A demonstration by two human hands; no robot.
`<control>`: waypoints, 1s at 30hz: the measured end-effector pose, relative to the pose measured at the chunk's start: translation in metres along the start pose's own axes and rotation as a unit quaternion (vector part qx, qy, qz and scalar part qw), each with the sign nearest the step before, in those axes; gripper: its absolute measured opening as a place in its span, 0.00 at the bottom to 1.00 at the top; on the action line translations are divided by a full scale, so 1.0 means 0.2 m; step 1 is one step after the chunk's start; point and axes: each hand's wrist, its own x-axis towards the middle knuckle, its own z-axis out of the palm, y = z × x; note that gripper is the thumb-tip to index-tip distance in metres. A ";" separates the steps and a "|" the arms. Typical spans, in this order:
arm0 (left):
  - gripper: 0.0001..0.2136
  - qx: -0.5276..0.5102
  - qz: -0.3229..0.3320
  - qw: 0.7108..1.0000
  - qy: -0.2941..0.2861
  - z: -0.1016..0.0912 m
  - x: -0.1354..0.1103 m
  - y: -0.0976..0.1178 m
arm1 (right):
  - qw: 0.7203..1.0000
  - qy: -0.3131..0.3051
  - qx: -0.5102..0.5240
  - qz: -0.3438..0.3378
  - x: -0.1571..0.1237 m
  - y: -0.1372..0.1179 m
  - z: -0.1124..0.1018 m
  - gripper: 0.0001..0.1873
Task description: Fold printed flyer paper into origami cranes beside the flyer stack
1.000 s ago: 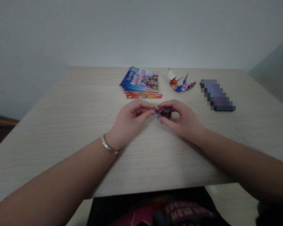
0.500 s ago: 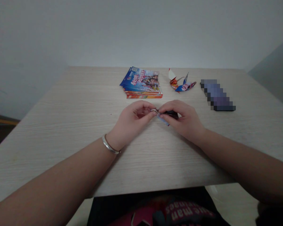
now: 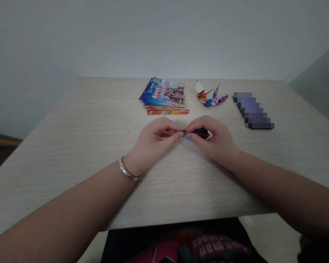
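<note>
Less pale blue now shows on the folded paper [image 3: 202,133].

1. Leaflets [image 3: 164,95] are blocking the way beyond the left hand [image 3: 156,140].
2. Paper birds [image 3: 215,102] and a phone [image 3: 253,111] are crowding the way beyond the right hand [image 3: 215,138].
3. The surface [image 3: 71,146] is offering room leftward.

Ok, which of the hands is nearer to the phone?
Right. The right hand is left of the phone and slightly closer to the person; the left hand is farther left, on the far side of the right one.
</note>
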 end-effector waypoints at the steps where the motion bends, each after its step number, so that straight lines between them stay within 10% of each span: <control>1: 0.02 -0.003 -0.005 1.000 -0.002 0.00 0.00 0.00 | 1.000 0.000 -0.003 -0.002 0.00 0.00 0.00 0.01; 12: 0.06 -0.043 -0.047 0.998 -0.013 0.01 0.00 0.00 | 0.989 0.051 -0.078 -0.114 0.00 -0.01 -0.02 0.05; 30: 0.09 -0.124 -0.072 0.990 -0.012 0.03 0.01 -0.05 | 0.999 0.005 0.014 -0.032 0.00 0.00 -0.02 0.08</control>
